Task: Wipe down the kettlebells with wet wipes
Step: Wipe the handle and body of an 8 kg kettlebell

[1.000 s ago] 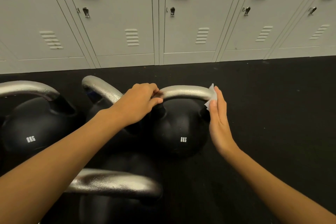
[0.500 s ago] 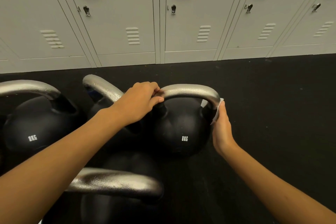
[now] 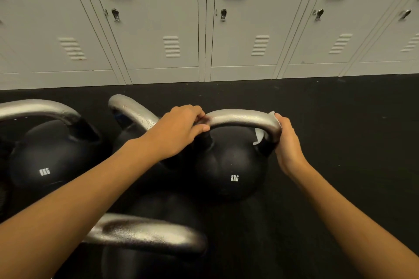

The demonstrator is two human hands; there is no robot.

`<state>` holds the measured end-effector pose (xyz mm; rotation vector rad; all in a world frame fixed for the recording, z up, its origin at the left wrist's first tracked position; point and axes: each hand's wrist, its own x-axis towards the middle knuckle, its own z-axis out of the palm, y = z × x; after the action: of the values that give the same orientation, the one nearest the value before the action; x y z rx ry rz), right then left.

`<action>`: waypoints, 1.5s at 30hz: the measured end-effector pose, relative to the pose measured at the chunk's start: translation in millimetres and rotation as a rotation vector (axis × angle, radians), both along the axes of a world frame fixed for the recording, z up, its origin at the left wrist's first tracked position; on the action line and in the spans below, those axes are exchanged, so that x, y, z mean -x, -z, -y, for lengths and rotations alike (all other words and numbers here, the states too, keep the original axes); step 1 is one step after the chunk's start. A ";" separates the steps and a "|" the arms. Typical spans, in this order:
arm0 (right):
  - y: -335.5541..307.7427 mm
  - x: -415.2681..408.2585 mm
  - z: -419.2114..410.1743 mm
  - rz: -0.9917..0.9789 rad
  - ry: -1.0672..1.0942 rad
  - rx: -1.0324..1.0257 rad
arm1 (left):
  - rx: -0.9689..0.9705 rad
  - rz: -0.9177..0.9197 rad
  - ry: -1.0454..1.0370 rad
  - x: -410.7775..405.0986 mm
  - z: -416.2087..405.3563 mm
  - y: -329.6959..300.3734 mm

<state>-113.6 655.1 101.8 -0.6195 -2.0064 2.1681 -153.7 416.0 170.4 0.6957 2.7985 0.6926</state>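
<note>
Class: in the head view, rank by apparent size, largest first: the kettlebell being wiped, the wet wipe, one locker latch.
1. Kettlebell
2. Wet wipe, mostly hidden by the right hand
3. Locker latch, farther away, so unsure.

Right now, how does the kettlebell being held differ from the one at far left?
1. The held kettlebell has both hands on its handle: the left hand grips one end, the right hand wraps a wet wipe round the other. The far-left kettlebell is untouched.
2. The held one is wholly in view; the far-left one is cut off by the frame edge.

Both have black bodies, silver handles and white weight markings.
</note>
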 end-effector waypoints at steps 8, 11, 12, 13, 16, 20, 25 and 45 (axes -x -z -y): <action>27.6 -17.9 8.3 -0.006 0.097 0.114 | -0.007 -0.001 -0.005 -0.9 -0.8 0.0; 37.2 -30.5 11.8 -0.011 0.097 0.093 | -0.009 -0.008 -0.007 -1.7 -1.0 -0.1; 41.4 -36.1 12.1 -0.010 0.101 0.061 | -0.007 -0.011 -0.008 -2.0 -1.2 0.0; 45.9 -42.0 12.8 -0.009 0.109 0.017 | -0.004 -0.013 -0.008 -2.2 -1.4 0.1; 50.9 -60.3 21.6 -0.073 0.105 -0.145 | -0.007 -0.020 -0.007 -2.6 -1.6 0.4; 48.0 -70.5 32.9 -0.168 0.157 -0.315 | -0.009 -0.031 -0.003 -2.9 -0.8 0.6; 35.6 -54.1 27.4 -0.246 0.223 -0.462 | -0.019 -0.023 0.003 -3.1 -0.8 1.1; 17.4 -37.1 2.6 -0.372 0.020 -0.640 | 0.193 -0.114 0.047 -2.7 -9.6 -4.6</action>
<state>-76.5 652.5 84.4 -0.1299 -2.2596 1.3558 -151.0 425.6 175.0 0.7836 2.8895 0.3791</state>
